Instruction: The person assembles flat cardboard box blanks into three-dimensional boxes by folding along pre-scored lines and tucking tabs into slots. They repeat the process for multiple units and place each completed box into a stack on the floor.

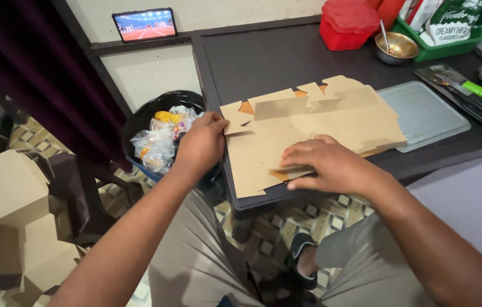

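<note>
Left hand [202, 143] covers the flat cardboard's [309, 131] left corner; its fingertips are tucked out of sight. Right hand [332, 166] hides the near flap underneath. Green tray [457, 40] and red container [347, 23] are cut off by the top edge. Knife [468, 91] runs off at right. Phone screen [144, 24] is too small to make out. Bin [158, 108] is partly behind the left wrist.
</note>
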